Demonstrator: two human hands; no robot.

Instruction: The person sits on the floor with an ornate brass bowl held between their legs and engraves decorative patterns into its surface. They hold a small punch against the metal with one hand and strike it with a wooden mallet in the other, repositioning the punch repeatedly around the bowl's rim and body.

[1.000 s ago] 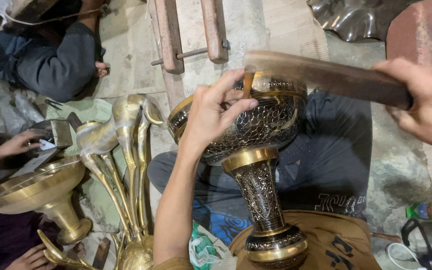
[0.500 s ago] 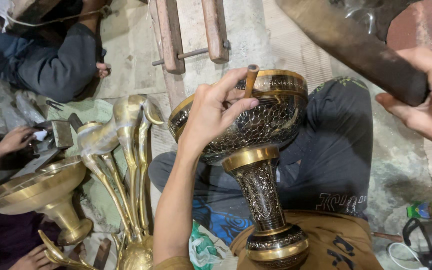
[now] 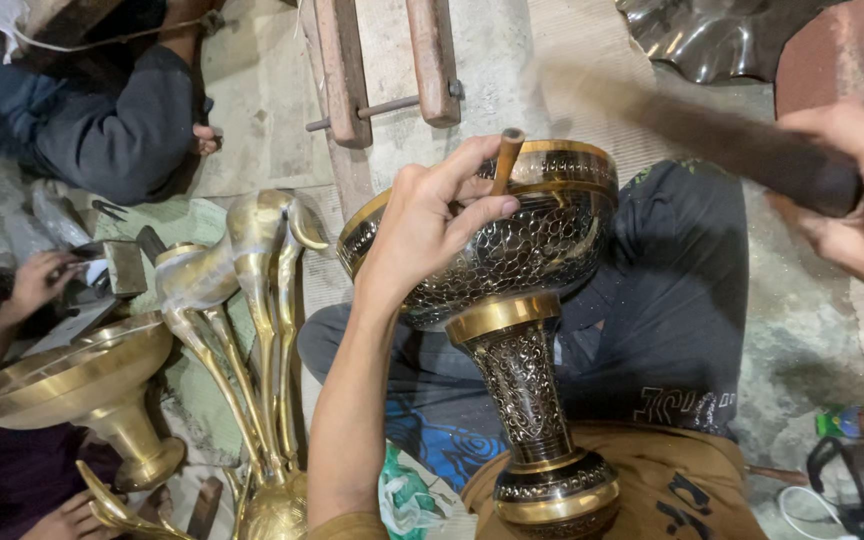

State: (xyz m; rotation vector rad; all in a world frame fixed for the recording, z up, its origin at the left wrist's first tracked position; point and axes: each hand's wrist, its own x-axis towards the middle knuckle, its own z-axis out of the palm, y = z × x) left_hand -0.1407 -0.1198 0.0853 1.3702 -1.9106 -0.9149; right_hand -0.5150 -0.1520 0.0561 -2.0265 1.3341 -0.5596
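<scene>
Brass fills most of the view: an engraved brass goblet vase (image 3: pixel 512 300), patterned black and gold, lies tilted across the person's lap, its wide bowl towards the top of the picture and its round foot resting at the bottom edge against the brown shirt. The left hand (image 3: pixel 432 225) lies over the near side of the bowl's rim, and its thumb and forefinger are pinched around a short wooden-handled punch (image 3: pixel 507 160) that stands nearly upright, its lower end hidden behind the fingers at the rim. The right hand (image 3: pixel 862 205), at the right edge of the view, is wrapped tightly round the end of a dark wooden mallet (image 3: pixel 712 135); the mallet stretches leftward above the bowl and is blurred, and its far end hangs just above and beside the top of the punch without clearly touching it. Left of the vase stands a cluster of plain polished brass stems (image 3: pixel 252 320) with curved, swan-like necks, and further left, near the left edge, a wide plain brass bowl on a pedestal (image 3: pixel 72 375). Another person's hand (image 3: pixel 42 280) works at small items just above that bowl, and a second person in a dark grey sleeve (image 3: pixel 122 130) sits at the top left corner. A wooden clamp frame (image 3: pixel 382 65) lies on the concrete floor (image 3: pixel 512 60) beyond the vase.
</scene>
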